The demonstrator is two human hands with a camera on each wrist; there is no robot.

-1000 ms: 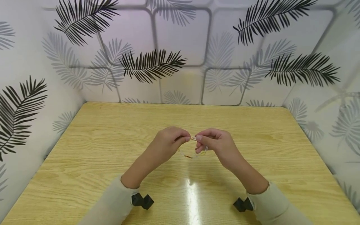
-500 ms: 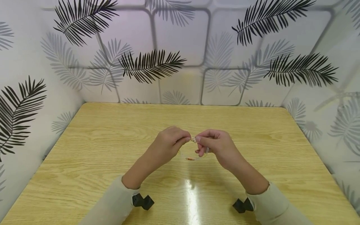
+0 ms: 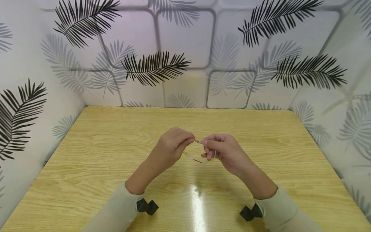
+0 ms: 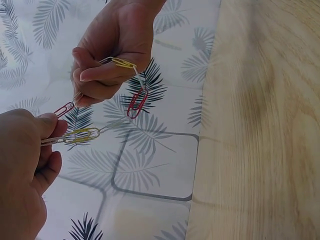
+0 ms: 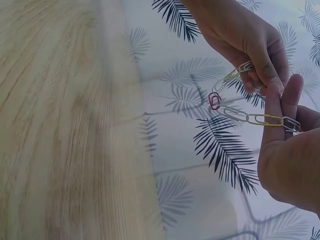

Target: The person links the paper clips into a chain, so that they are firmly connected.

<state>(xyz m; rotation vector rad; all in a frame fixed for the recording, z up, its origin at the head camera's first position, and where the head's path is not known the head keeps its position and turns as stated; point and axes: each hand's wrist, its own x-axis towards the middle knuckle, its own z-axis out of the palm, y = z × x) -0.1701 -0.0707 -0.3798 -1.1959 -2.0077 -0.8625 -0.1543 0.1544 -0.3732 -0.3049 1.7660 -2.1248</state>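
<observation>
A chain of linked paper clips in red, yellow and white hangs in a loop between the two hands, above the table. My left hand point(image 3: 174, 145) pinches a red paper clip point(image 4: 64, 109) between thumb and finger. Facing it, the right hand point(image 3: 227, 153) pinches a pale paper clip point(image 4: 77, 97) at the red one's end; fingertips partly hide that join. The loop sags with another red paper clip point(image 5: 214, 101) at its lowest part. Yellow paper clips point(image 5: 265, 120) sit on either side, joined by white paper clips point(image 5: 233, 113). One side of the chain passes over the right hand's fingers.
A wood-grain table point(image 3: 116, 129) lies under both hands, with a bright reflection near its front. Walls with a leaf pattern point(image 3: 185, 87) close it in at the back and sides. Black blocks point(image 3: 147, 207) are fixed at both sleeve cuffs.
The left hand has drawn slightly left and up, so the clip at its fingertips shows more. The hanging red clip has swung and shifted a little right. The right hand has barely moved.
</observation>
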